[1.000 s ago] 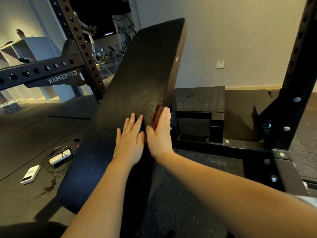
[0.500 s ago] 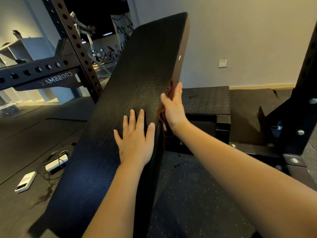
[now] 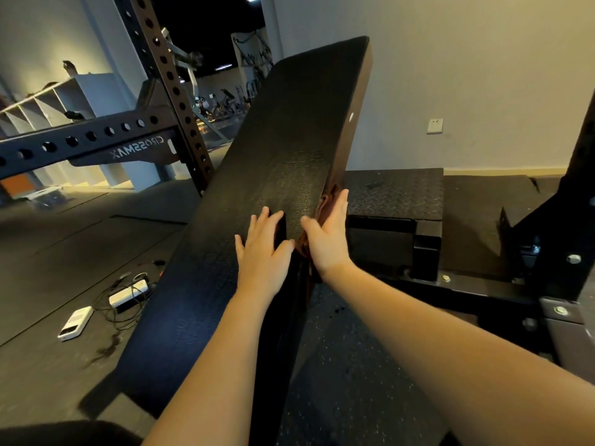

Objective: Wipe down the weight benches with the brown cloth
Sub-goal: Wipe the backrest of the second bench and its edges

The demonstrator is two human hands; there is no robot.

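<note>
Brown cloth (image 3: 324,201) pinned against right side edge of weight bench pad (image 3: 289,140) — mostly hidden under your right hand (image 3: 328,241). Right fingers straight, pressed together, flat on cloth; thumb out over top face. Left hand (image 3: 262,252) flat on pad top, fingers slightly spread, bracing. Run cloth along full edge in one long stroke, even pressure — brace firmly with left so pad doesn't shift.

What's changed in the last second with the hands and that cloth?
The right hand, pressing the brown cloth against the right edge of the bench, slid up along it, then came back down near the left hand. The left hand stayed flat on the bench top.
</note>
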